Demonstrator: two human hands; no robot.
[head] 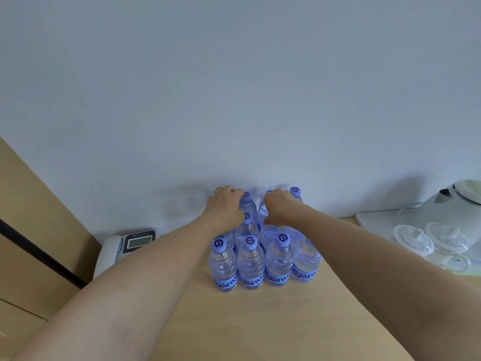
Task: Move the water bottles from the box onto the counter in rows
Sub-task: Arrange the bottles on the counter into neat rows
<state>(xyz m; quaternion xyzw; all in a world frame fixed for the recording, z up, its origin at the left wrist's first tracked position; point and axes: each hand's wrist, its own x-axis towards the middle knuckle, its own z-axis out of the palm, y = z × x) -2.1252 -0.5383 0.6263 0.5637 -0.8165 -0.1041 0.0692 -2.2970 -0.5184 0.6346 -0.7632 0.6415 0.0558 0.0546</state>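
Two hands set bottles into the far row by the wall.
Left hand (226, 204) and right hand (278, 204), slightly apart, each curl over a bottle top in the far row. Bottles (251, 259) stand upright on the table (260, 321), clear with purple caps and blue labels, in touching rows; the near row lies between the forearms. No box is visible.

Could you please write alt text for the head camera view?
Both hands, left hand and right hand, grip the back-row clear plastic water bottles with purple caps standing in rows on a light wooden counter against a white wall.
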